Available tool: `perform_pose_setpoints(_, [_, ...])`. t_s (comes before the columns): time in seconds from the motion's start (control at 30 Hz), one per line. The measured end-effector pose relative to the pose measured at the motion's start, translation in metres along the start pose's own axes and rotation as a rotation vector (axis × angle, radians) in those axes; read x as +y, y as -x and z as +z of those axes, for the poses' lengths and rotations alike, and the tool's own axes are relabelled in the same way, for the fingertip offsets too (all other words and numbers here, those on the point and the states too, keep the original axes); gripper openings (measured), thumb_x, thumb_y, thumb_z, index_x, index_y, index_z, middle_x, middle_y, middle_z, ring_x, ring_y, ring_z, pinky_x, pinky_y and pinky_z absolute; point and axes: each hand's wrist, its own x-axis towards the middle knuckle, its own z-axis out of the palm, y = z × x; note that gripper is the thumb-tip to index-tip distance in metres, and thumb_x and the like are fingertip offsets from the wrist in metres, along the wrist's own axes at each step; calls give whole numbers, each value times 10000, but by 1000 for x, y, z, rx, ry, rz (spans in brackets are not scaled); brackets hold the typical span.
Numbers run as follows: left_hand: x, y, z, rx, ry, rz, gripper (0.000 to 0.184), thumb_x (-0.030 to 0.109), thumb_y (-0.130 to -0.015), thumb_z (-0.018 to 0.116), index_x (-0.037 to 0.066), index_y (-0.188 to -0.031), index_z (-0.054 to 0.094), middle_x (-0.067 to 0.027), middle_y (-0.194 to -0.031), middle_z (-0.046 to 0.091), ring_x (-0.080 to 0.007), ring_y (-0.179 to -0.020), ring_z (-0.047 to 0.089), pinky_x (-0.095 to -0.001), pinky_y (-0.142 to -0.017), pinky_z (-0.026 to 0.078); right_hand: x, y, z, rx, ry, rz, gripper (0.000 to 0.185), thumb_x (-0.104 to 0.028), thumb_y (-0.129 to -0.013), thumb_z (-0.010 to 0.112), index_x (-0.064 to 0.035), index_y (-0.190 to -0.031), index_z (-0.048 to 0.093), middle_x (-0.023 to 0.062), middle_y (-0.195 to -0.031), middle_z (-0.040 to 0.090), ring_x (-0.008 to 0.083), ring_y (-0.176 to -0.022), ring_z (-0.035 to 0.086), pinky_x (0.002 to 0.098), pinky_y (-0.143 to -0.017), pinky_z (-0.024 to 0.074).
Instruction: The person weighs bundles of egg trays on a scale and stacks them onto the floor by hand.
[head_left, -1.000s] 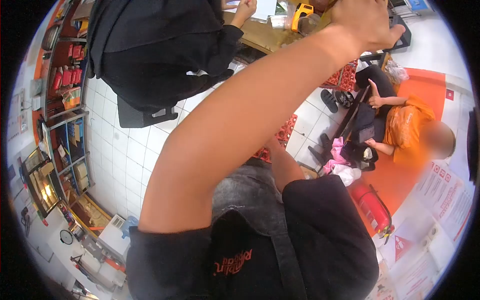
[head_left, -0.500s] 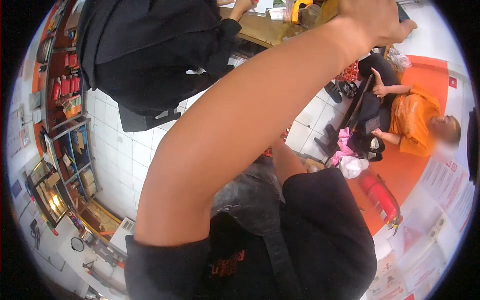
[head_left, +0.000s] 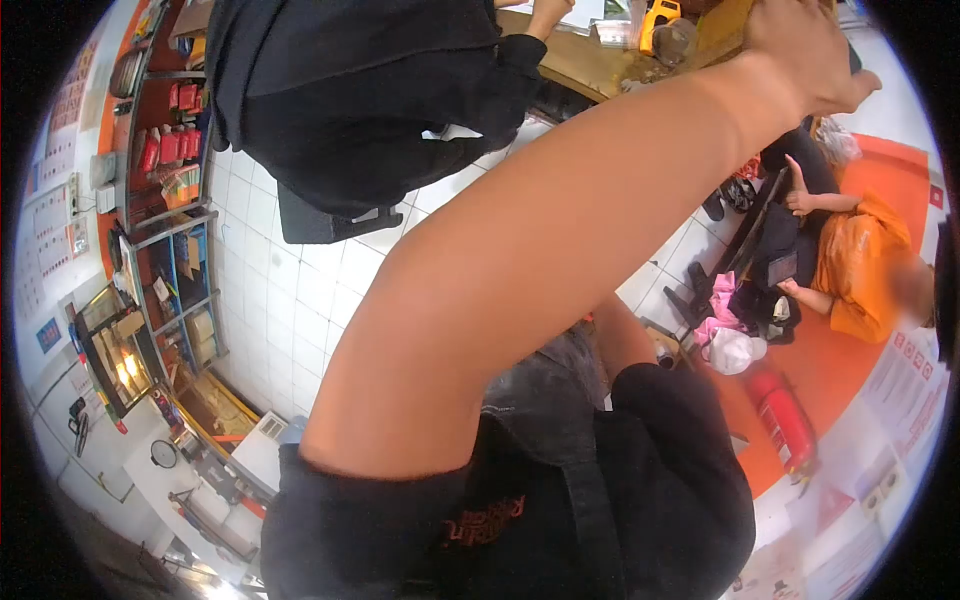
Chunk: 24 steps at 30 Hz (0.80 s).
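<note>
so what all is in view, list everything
shelving: one, grey-framed, left
packs: several, red, on shelving
table: one, brown, top
yellow item: one, yellow-black, on table
seat: one, black, upper left
person in black: one, top left
person in orange: one, right
white bundle: one, white, right
pink cloth: one, pink, beside bundle
extinguisher: one, red, lower right
floor tiles: many, white, centre
left hand: one, bare, top right
right forearm: one, bare, centre, hand hidden

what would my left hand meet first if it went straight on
Nothing shows ahead of your left hand before the picture's top edge, so that far looks free, though its height relative to the table is unclear.
</note>
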Motion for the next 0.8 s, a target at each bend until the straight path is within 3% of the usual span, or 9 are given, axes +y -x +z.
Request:
perform_pose_setpoints(0.07, [-2, -4, 5, 8, -34, -10, 698, 542, -952, 424, -102, -1152, 604, -356, -1273, 518, -358, -956, 671, -367, -741, 571, 4, -7, 15, 68, -10, -16, 357, -306, -768, 624, -23, -966, 714, 172, -977, 690, 337, -921, 676, 446, -813, 555])
perform_pose_setpoints(0.13, [-2, -12, 0, -214, 29, 15, 644, 543, -957, 418, -39, -1057, 676, -354, -1279, 515, -349, -967, 671, -351, -736, 570, 1, -9, 17, 96, -77, 12, 359, -312, -775, 623, -29, -977, 712, 166, -1004, 686, 337, -924, 675, 448, -812, 556])
perform_pose_setpoints(0.3, [0, -6, 2, -128, -41, 27, 637, 550, -960, 409, -18, -1017, 691, -347, -1283, 517, -332, -915, 676, -350, -695, 568, -3, -23, 36, 235, -50, 9, 327, -293, -783, 626, -52, -986, 715, 130, -1081, 674, 316, -969, 666, 452, -809, 558])
perform_pose_setpoints(0.4, [3, -6, 5, -105, -57, 32, 634, 555, -962, 401, -2, -987, 703, -342, -1286, 518, -320, -876, 680, -349, -664, 567, -12, -14, 30, 40, 41, -37, 295, -247, -778, 623, -53, -980, 716, 106, -1096, 676, 296, -1010, 655, 447, -799, 563])
perform_pose_setpoints(0.47, [2, -7, 4, -73, -84, 34, 634, 558, -964, 397, 8, -968, 711, -339, -1288, 518, -311, -851, 682, -348, -643, 567, -26, 9, 5, 7, -69, 103, 274, -214, -780, 611, -59, -978, 719, 91, -1117, 674, 276, -1023, 651, 434, -804, 567])
perform_pose_setpoints(0.63, [-5, -13, -15, -328, -15, 35, 642, 570, -960, 397, 0, -980, 693, -338, -1283, 521, -251, -754, 684, -320, -564, 559, -23, -3, 30, 1, -44, 88, 275, -209, -789, 602, -64, -994, 714, 92, -1103, 683, 280, -1023, 653, 431, -820, 566])
perform_pose_setpoints(0.67, [-4, -10, -10, -327, -12, 37, 642, 570, -960, 397, 0, -980, 693, -338, -1283, 521, -251, -754, 684, -320, -564, 559, -26, 1, 27, 6, -57, 94, 276, -214, -789, 604, -63, -994, 713, 97, -1101, 682, 284, -1021, 653, 433, -820, 566])
perform_pose_setpoints(0.73, [-1, -1, 1, -18, -70, -1, 651, 561, -966, 387, -24, -1020, 667, -337, -1259, 537, -228, -698, 672, -301, -529, 548, -30, 7, 16, 27, -86, 103, 280, -224, -790, 609, -60, -993, 710, 106, -1096, 681, 291, -1018, 653, 438, -820, 564])
perform_pose_setpoints(0.8, [3, -7, -3, -107, -50, -8, 662, 554, -964, 385, -46, -1044, 653, -335, -1250, 542, -248, -738, 675, -314, -561, 556, -31, 13, 13, 45, -116, 121, 284, -235, -792, 614, -57, -992, 708, 115, -1091, 680, 298, -1014, 653, 443, -819, 562])
